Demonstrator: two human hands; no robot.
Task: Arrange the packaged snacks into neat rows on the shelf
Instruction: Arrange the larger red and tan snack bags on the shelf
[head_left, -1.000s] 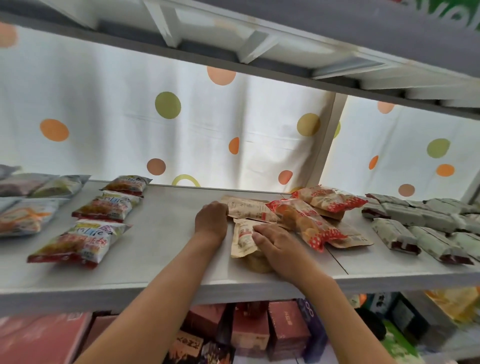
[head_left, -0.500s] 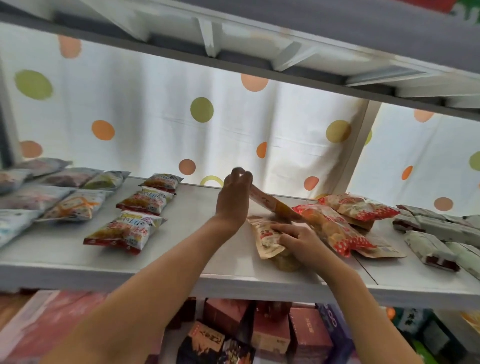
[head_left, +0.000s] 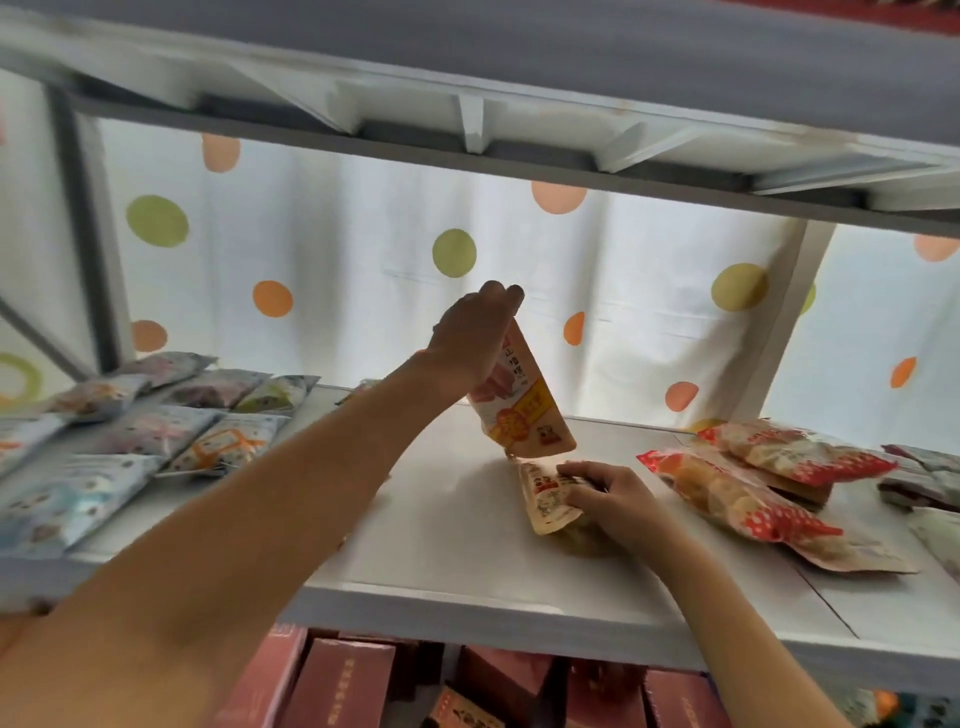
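Observation:
My left hand (head_left: 475, 338) grips a tan snack pouch (head_left: 522, 408) by its top and holds it upright above the white shelf (head_left: 452, 540). Just below it, my right hand (head_left: 610, 496) presses on a second tan pouch (head_left: 545, 499) that lies flat on the shelf, with another pouch partly hidden under the hand. To the right lie red-and-clear snack bags (head_left: 737, 493) stacked loosely on more tan pouches. Rows of pale snack packets (head_left: 156, 431) lie on the left of the shelf.
Grey-green packets (head_left: 924, 478) sit at the far right edge. The upper shelf's underside (head_left: 467, 119) hangs close overhead. A dotted white curtain (head_left: 363, 270) backs the shelf. Red boxes (head_left: 343, 680) fill the level below. Bare shelf lies between the left rows and my hands.
My left hand has lifted the tan pouch from lying flat to upright and well above the shelf. My right hand stays on the flat pouch. The view has shifted left.

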